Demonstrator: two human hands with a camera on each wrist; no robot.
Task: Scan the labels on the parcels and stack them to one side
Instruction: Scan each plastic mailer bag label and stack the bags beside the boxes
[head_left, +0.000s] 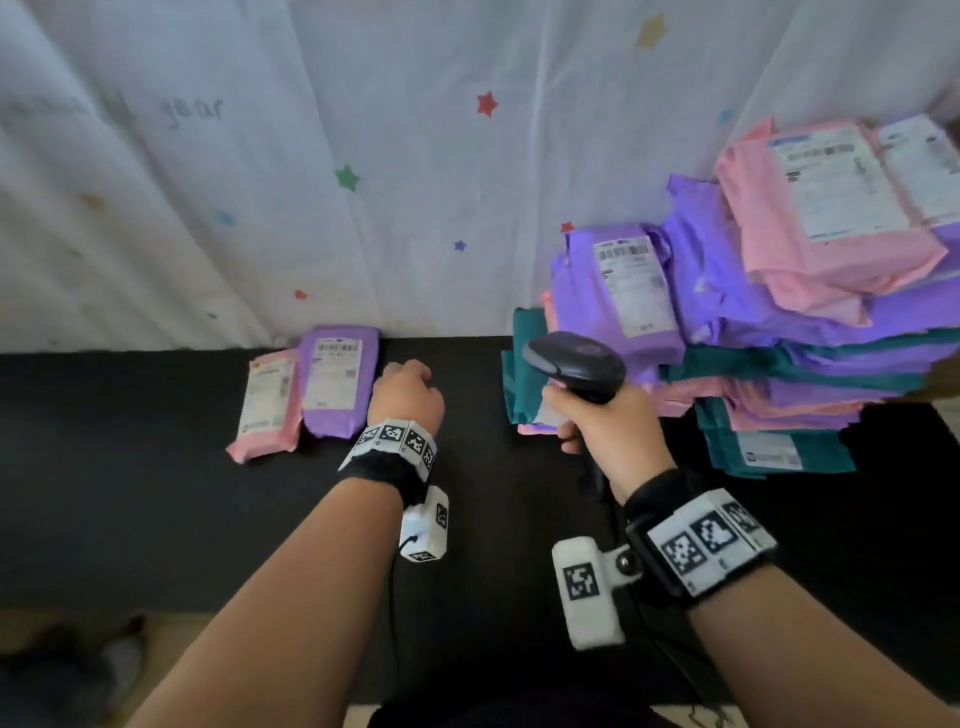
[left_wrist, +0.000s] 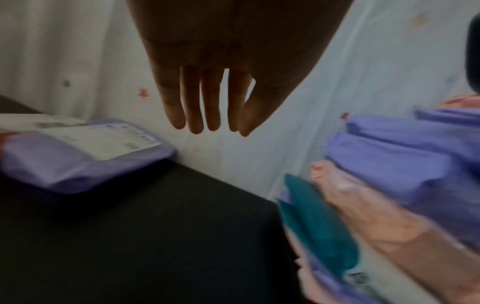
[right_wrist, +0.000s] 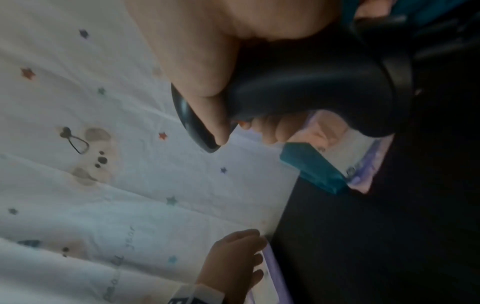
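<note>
The right hand (head_left: 605, 423) is wrapped around the grip of a black plastic handheld barcode scanner (head_left: 576, 364), its head aimed away from the person toward the heaped pile of purple, pink and teal plastic mailers (head_left: 779, 322) on the right. The left hand (head_left: 408, 395) hangs empty, fingers loose, just beside a purple labelled mailer (head_left: 332, 382) lying lengthwise toward the curtain, next to a pink labelled mailer (head_left: 267, 405) on the black table (head_left: 156, 493).

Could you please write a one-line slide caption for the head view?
Right hand grips scanner beside the parcel pile; left hand by two scanned parcels.
</note>
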